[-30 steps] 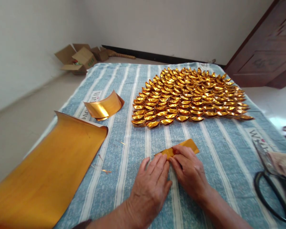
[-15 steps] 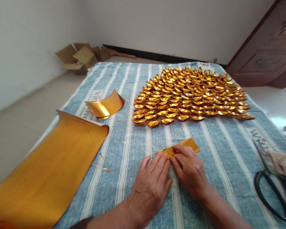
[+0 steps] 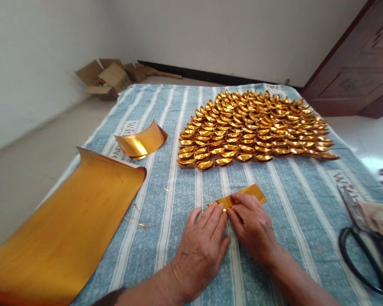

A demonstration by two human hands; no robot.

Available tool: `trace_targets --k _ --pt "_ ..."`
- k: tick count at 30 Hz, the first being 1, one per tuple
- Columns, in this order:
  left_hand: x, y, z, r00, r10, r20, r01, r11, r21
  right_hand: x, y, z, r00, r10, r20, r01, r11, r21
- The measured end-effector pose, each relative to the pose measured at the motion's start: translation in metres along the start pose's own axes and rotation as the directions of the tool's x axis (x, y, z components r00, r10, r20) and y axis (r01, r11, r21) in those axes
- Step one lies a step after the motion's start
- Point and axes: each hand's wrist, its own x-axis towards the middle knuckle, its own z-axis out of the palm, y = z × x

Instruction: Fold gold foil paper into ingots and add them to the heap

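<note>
A small folded piece of shiny gold foil paper (image 3: 254, 194) lies on the striped cloth, its right end sticking out past my fingers. My left hand (image 3: 202, 244) presses its near left edge with the fingers close together and bent down on it. Beside it, my right hand (image 3: 253, 223) pinches the near edge, thumb and fingertips drawn together. The fingertips of both hands almost meet, and they cover the middle of the fold. Beyond the hands stand many folded gold paper ingots (image 3: 232, 140), packed in close rows.
A large curling gold sheet (image 3: 60, 221) lies at left, with a smaller curved stack of gold paper (image 3: 140, 142) behind it. Black-handled scissors (image 3: 359, 229) rest at right by a beige cloth (image 3: 378, 216). Thin gold scraps (image 3: 143, 226) dot the tablecloth (image 3: 166, 263). Cardboard boxes (image 3: 110, 78) stand beyond.
The fingertips have shifted very slightly along the near edge of the gold paper, and a bit of it now glints between the hands. All else stays in place.
</note>
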Motion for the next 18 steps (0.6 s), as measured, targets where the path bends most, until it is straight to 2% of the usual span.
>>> trace_targets --k 18 --pt "0.0000 0.0010 0.0001 1.000 -0.010 0.000 0.010 1.000 -0.003 -0.0003 0.0006 0.0000 1.000 -0.008 0.000 0.008 1.000 -0.006"
